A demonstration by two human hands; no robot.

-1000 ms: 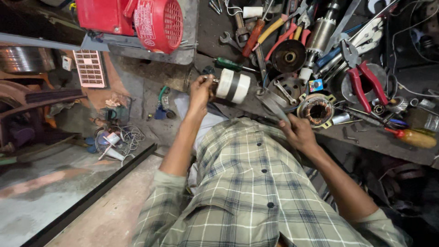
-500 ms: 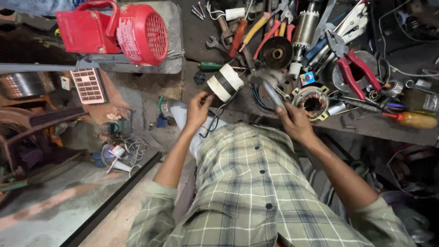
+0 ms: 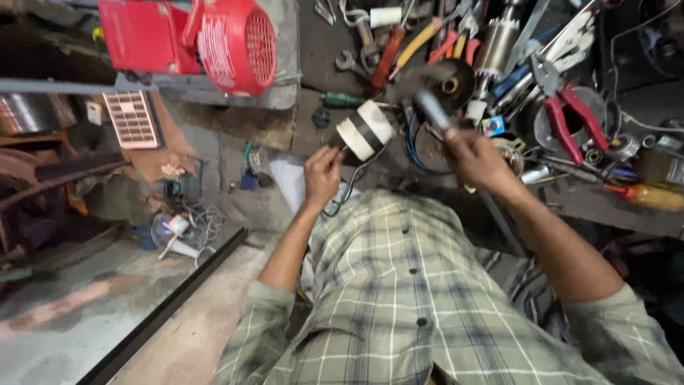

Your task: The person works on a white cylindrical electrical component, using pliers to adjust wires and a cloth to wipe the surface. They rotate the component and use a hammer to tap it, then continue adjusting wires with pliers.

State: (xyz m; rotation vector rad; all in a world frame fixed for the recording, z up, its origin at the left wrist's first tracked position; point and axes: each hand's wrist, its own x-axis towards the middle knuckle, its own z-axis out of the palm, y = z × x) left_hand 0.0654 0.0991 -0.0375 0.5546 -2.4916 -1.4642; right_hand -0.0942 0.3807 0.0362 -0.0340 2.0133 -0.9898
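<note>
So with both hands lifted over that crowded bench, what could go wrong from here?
The right hand grips a grey tool that shows blurred; a swing could knock the red-handled pliers or the other loose tools packed close around it.

The left hand holds the white and black cylinder by one end only, so it may slip and drop.

A dark cable hangs beside that hand and might snag.

- Motor housing, upper left of the frame: bright red.
- Cylinder, centre: white with a black band.
- Shirt, lower centre: grey-green plaid with pale lines.
- Pliers, upper right: red handles.
- Screwdriver, upper centre: green handle.
</note>
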